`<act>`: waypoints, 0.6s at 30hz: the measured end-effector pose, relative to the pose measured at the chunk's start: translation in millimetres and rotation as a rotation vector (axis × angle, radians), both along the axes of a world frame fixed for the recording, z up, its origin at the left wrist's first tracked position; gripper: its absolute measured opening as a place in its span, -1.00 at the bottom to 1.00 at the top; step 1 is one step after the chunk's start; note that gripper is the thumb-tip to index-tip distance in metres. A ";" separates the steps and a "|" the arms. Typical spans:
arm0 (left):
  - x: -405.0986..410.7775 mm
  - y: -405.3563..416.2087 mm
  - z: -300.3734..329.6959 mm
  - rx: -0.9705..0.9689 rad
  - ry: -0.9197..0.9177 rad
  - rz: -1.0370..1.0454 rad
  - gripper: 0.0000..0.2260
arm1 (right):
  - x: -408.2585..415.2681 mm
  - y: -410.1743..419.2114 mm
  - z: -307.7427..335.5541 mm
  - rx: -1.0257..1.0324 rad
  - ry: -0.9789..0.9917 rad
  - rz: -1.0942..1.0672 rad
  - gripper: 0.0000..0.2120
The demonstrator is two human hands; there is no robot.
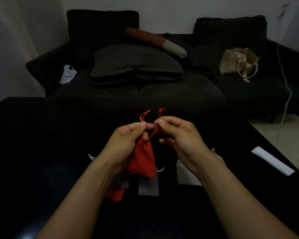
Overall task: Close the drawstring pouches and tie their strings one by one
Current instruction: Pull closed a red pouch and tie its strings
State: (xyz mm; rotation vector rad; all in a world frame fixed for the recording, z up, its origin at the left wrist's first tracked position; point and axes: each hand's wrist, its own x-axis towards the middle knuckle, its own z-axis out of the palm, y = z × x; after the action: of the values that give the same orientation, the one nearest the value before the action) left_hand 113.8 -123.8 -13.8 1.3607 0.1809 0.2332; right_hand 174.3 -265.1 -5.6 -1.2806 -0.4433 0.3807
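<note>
A red drawstring pouch [142, 159] hangs above the black table, its neck gathered. My left hand [128, 135] pinches one red string [143, 115] just above the neck. My right hand [178, 133] pinches the other red string [160, 112], whose knotted end sticks up. On the table below lie a grey pouch [148, 187], a darker grey pouch [120, 181], a second red pouch [115, 194] and a white pouch [186, 175], each partly hidden by my arms.
The black table [41, 152] fills the near view. A white folded strip [273, 160] lies at its right edge. Behind stands a dark sofa [136, 87] with cushions, a beige tote bag [238, 62] and a white plastic bag [68, 74]. A white cable [286, 87] hangs at right.
</note>
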 end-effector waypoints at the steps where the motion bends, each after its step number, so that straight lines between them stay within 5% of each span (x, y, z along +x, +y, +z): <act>1: -0.5 1.0 -0.3 0.012 0.013 0.007 -0.76 | 0.6 0.7 -1.6 0.000 -0.025 -0.027 -0.87; 6: -5.7 4.8 -1.6 0.167 0.095 -0.191 -0.67 | 2.9 -1.2 2.3 -0.114 -0.318 0.002 -0.90; 13: -3.7 -8.5 2.7 -0.020 0.130 -0.191 -0.67 | 1.4 -4.4 2.2 -0.217 -0.275 0.017 -0.86; 18: -6.4 -9.4 -0.6 0.248 0.149 -0.246 -0.72 | 4.9 -5.4 1.2 -0.288 -0.284 -0.013 -0.90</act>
State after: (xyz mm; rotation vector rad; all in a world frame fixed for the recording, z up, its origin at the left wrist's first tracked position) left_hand 107.4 -133.2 -14.4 1.6328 0.1088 -0.0551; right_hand 179.2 -270.5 -4.4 -1.6270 -0.6360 0.2573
